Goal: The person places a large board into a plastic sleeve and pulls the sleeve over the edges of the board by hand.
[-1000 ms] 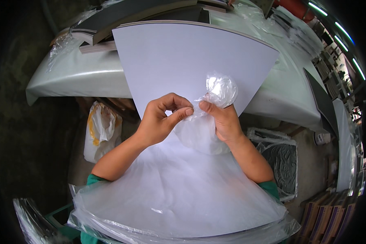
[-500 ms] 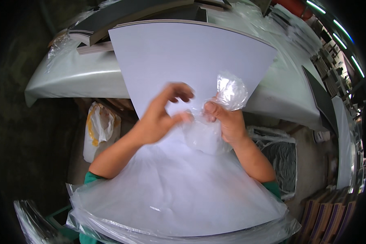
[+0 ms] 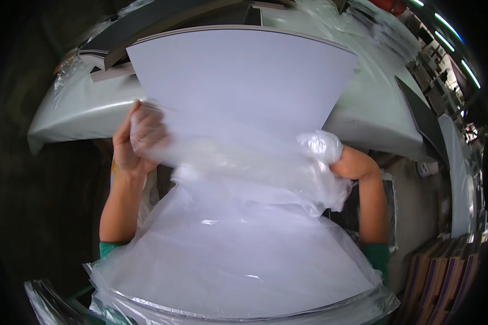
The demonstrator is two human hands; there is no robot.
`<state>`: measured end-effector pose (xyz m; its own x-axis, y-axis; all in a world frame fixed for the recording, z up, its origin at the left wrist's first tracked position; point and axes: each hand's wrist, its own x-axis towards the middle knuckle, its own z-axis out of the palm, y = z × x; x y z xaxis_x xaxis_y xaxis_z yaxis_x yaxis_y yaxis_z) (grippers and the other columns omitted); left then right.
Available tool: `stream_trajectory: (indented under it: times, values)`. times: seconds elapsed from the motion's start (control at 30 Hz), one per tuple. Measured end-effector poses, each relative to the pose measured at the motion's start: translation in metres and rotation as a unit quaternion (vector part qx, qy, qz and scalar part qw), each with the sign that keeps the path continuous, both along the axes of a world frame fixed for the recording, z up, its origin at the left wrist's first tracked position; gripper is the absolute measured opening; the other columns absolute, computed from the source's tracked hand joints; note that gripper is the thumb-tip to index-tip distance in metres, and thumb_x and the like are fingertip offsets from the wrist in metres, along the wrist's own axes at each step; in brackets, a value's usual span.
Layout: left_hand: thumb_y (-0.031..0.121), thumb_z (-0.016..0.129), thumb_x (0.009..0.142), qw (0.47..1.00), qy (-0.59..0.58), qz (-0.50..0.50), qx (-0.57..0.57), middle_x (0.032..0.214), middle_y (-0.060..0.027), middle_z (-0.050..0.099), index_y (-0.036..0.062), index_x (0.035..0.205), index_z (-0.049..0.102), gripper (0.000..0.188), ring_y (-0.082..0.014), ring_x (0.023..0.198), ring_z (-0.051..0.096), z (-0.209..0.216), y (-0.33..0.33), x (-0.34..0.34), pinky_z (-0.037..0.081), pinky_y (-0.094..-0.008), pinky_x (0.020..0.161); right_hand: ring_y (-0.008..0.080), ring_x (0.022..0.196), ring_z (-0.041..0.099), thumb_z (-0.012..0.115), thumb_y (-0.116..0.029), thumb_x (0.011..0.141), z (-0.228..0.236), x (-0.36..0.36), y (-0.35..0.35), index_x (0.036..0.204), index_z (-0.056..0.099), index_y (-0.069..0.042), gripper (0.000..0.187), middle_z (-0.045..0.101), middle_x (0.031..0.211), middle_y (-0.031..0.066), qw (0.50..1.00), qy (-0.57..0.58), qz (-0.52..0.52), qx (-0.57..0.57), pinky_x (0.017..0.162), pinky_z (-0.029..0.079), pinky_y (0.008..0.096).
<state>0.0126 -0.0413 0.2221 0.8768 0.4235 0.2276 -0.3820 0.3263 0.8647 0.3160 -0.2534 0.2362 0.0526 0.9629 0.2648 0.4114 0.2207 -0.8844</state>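
A clear plastic bag (image 3: 238,168) is stretched sideways between my two hands, its middle smeared by motion. My left hand (image 3: 138,138) is closed on the bag's left side, with film lying over the fingers. On the other side my right hand (image 3: 352,162) grips a bunched, shiny wad of the same plastic; film hides most of its fingers. Behind the bag a large white board (image 3: 244,81) leans against the table edge. Below, a pile of clear plastic sheeting (image 3: 238,260) spreads in front of me, reaching up to the held bag.
A table (image 3: 76,116) covered in pale plastic stands beyond the board, with dark panels (image 3: 162,27) stacked at its back left. A dark board (image 3: 420,116) leans at the right. Stacked brown-edged panels (image 3: 439,276) stand at the lower right.
My hands have moved apart, the left going left and the right going right. My left hand, empty before, now holds the plastic bag, which has opened out from a bunch.
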Motion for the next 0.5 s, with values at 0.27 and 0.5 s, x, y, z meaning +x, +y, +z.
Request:
stream_trajectory:
  times: [0.27, 0.5]
  values:
    - [0.036, 0.048, 0.085, 0.998, 0.02, 0.056, 0.003, 0.078, -0.0084, 0.06, 0.0058, 0.1, 0.053, 0.034, -0.0218, 0.079, 0.057, -0.013, 0.028, -0.018, 0.043, -0.0402, 0.076, 0.0119, 0.06, 0.05, 0.035, -0.022, 0.088, -0.022, 0.042, -0.017, 0.099, 0.052, 0.001, 0.03, 0.053, 0.068, 0.0031, 0.898, 0.368, 0.24, -0.006, 0.058, 0.044, 0.0241]
    - [0.044, 0.051, 0.08, 0.887, 0.358, -0.077, 0.281, 0.103, -0.0149, 0.055, -0.0009, 0.11, 0.049, 0.054, -0.0248, 0.106, 0.048, -0.009, -0.007, -0.013, 0.032, -0.0355, 0.096, 0.0094, 0.049, 0.046, 0.045, -0.029, 0.086, -0.043, 0.061, 0.011, 0.104, 0.051, -0.003, 0.033, 0.051, 0.063, 0.0002, 0.847, 0.531, 0.007, 0.008, 0.046, 0.04, 0.0198]
